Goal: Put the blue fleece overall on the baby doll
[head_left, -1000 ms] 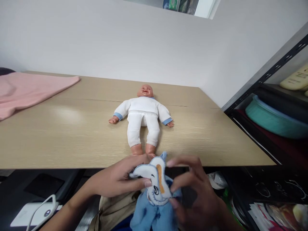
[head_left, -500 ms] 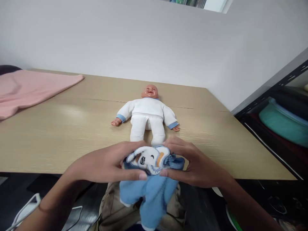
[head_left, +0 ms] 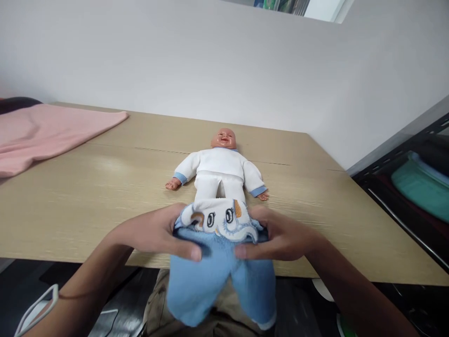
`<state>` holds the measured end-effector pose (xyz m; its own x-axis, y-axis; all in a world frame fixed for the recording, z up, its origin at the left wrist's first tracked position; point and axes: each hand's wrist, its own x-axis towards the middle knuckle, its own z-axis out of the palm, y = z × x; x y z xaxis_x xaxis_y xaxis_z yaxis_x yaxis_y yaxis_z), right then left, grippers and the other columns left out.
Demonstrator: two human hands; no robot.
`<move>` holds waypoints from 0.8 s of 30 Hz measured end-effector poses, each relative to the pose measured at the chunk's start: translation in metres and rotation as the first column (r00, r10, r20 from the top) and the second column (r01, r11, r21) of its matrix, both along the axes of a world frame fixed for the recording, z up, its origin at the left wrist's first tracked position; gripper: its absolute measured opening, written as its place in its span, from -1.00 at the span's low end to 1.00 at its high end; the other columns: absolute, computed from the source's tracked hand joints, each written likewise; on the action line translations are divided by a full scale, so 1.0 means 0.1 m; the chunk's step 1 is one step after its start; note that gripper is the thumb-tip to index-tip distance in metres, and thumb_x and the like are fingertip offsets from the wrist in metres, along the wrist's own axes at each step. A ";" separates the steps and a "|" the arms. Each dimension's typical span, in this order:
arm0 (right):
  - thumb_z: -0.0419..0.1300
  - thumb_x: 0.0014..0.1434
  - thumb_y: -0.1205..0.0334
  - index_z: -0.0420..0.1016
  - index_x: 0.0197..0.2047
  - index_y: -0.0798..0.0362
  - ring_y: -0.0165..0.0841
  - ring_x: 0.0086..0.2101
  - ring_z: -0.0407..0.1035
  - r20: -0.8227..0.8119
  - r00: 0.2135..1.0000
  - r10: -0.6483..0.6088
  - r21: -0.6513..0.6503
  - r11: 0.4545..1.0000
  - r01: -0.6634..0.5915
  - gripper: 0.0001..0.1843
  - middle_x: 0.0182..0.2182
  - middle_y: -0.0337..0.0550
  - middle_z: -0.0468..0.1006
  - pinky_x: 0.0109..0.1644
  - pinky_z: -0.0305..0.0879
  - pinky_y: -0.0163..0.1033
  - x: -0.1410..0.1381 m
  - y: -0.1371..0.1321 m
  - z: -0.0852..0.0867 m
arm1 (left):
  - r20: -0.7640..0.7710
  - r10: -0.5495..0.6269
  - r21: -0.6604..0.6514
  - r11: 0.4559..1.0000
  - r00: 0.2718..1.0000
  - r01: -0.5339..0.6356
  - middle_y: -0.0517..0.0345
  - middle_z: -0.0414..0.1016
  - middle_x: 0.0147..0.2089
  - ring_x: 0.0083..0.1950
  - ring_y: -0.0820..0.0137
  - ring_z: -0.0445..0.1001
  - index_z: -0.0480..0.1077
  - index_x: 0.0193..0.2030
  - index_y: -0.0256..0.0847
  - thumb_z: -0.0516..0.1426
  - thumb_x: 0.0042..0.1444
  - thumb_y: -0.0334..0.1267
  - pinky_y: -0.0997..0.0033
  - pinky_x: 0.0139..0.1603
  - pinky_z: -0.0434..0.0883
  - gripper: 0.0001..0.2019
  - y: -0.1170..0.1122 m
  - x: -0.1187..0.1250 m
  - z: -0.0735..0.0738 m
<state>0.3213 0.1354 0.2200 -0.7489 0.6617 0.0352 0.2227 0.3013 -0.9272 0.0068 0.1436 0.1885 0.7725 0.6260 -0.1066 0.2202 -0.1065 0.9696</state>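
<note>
Between my two hands hang small blue doll pants (head_left: 210, 276) with a white embroidered animal face at the upper part. My left hand (head_left: 157, 236) grips their left side, its thumb lying over the front. On the other side my right hand (head_left: 280, 234) pinches the cloth, thumb in front and fingers behind. Both legs dangle over my lap. Just beyond, a baby doll (head_left: 220, 161) lies on its back on the table, arms spread, in a white top with blue cuffs and white leg coverings. Its lower legs are hidden behind the pants.
The wooden table (head_left: 105, 206) ends at a pale wall. Pink cloth (head_left: 52, 133) lies at its left side. To the right stands a dark shelf with a teal item (head_left: 421, 187) in it. My lap in brown trousers (head_left: 224, 309) is below the table edge.
The pants have been pulled wider, so the animal face is flatter and the two legs hang apart. Both hands have shifted slightly, still holding the sides.
</note>
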 end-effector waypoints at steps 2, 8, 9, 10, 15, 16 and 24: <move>0.40 0.41 -0.16 0.66 -0.10 0.05 -0.34 -0.24 0.47 -0.034 0.999 -0.002 -0.070 0.998 -0.001 -0.60 -0.25 -0.25 0.63 -0.10 0.49 -0.27 0.03 0.02 -0.04 | 0.034 -0.070 0.017 0.997 0.997 0.069 0.02 0.71 0.24 0.25 0.04 0.66 0.57 0.36 -0.08 0.57 0.13 -0.02 0.17 0.30 0.64 -0.31 0.02 -0.05 -0.02; 0.35 0.45 -0.25 0.66 0.30 -0.03 -0.11 0.20 0.55 0.013 1.000 0.014 -0.167 0.986 -0.011 -0.42 0.20 -0.10 0.70 0.35 0.50 -0.03 0.04 0.12 -0.11 | 0.095 0.108 0.087 0.989 0.990 -0.117 0.16 0.69 0.02 0.07 0.22 0.65 0.63 0.09 -0.12 0.30 0.48 0.07 0.34 0.15 0.64 -0.69 0.05 -0.05 -0.10; 0.43 0.38 -0.23 0.64 0.34 -0.05 -0.09 0.25 0.54 0.017 0.997 0.070 -0.164 0.984 -0.067 -0.38 0.25 -0.10 0.69 0.39 0.49 -0.02 0.03 0.14 -0.10 | 0.067 0.170 0.114 0.978 0.983 -0.176 0.16 0.69 0.06 0.15 0.20 0.64 0.63 0.11 -0.10 0.28 0.49 0.10 0.33 0.23 0.61 -0.67 0.05 -0.03 -0.10; 0.51 0.30 -0.19 0.64 0.35 -0.06 -0.06 0.28 0.53 0.027 0.993 0.116 -0.149 0.983 -0.111 -0.32 0.27 -0.11 0.69 0.42 0.48 0.00 0.02 0.16 -0.09 | 0.037 0.208 0.132 0.969 0.977 -0.211 0.15 0.68 0.12 0.22 0.18 0.61 0.62 0.17 -0.08 0.27 0.50 0.11 0.30 0.31 0.57 -0.65 0.06 -0.02 -0.11; 0.51 0.33 -0.11 0.67 0.34 -0.07 -0.10 0.31 0.55 0.036 0.991 0.129 -0.166 0.979 -0.121 -0.40 0.24 -0.14 0.73 0.54 0.37 0.01 -0.03 0.18 -0.07 | 0.006 0.010 -0.027 1.000 1.000 -0.010 0.03 0.72 0.13 0.11 0.14 0.67 0.62 0.24 -0.15 0.33 0.39 0.25 0.27 0.12 0.67 -0.46 0.10 0.04 -0.16; 0.47 0.37 -0.16 0.69 0.33 -0.07 -0.11 0.31 0.55 0.017 0.995 0.102 -0.190 0.977 -0.097 -0.42 0.23 -0.14 0.74 0.55 0.36 0.02 -0.03 0.18 -0.08 | 0.051 -0.075 -0.077 0.994 0.996 0.079 0.00 0.73 0.10 0.06 0.12 0.69 0.64 0.19 -0.18 0.41 0.29 0.26 0.28 0.06 0.68 -0.42 0.10 0.05 -0.18; 0.46 0.26 -0.42 0.68 0.34 -0.07 -0.07 0.29 0.57 -0.001 1.000 0.020 -0.368 0.930 -0.019 -0.22 0.30 -0.06 0.70 0.44 0.49 0.04 -0.05 0.20 -0.29 | 0.262 -0.044 -0.117 0.990 0.964 0.077 0.01 0.79 0.03 0.10 0.09 0.74 0.71 0.06 -0.14 0.45 0.29 0.13 0.14 0.23 0.68 -0.59 0.11 0.10 -0.29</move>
